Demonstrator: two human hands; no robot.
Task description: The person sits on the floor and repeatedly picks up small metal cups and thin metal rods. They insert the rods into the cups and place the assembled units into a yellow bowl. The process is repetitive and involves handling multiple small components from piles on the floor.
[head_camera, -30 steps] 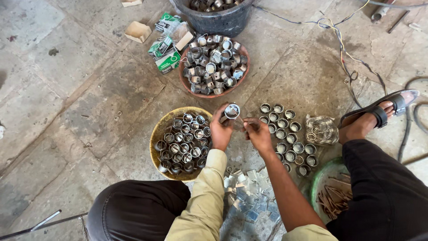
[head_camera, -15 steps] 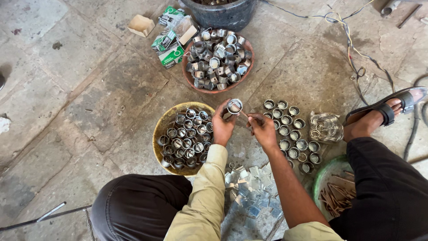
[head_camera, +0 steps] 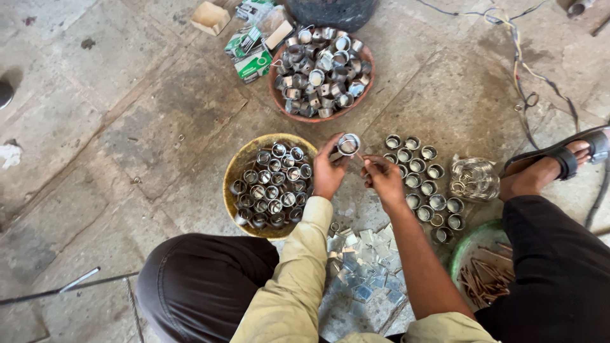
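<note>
Down on the concrete floor [head_camera: 114, 127], the person sits with knees spread and both hands raised just above the ground between two bowls. The left hand [head_camera: 329, 173] is closed around a small metal ring [head_camera: 347, 144], pinching it at the fingertips so its open mouth faces up toward the camera. The right hand [head_camera: 382, 178] is right beside it, fingers drawn together on a thin rod [head_camera: 359, 157] whose tip reaches the ring's edge; whether it actually touches is too fine to tell.

Just left of the hands sits a yellow bowl [head_camera: 236, 170] packed with more rings standing on end. Further ahead, a reddish bowl [head_camera: 365, 81] holds a jumbled heap of the same pieces. To the right, finished-looking rings are laid out in rows [head_camera: 422, 178] on the floor, next to a clear plastic bag [head_camera: 474, 179]. A pile of small flat metal squares [head_camera: 362, 267] lies below the hands, and a green tub [head_camera: 467, 251] of thin sticks sits by the right knee.
</note>
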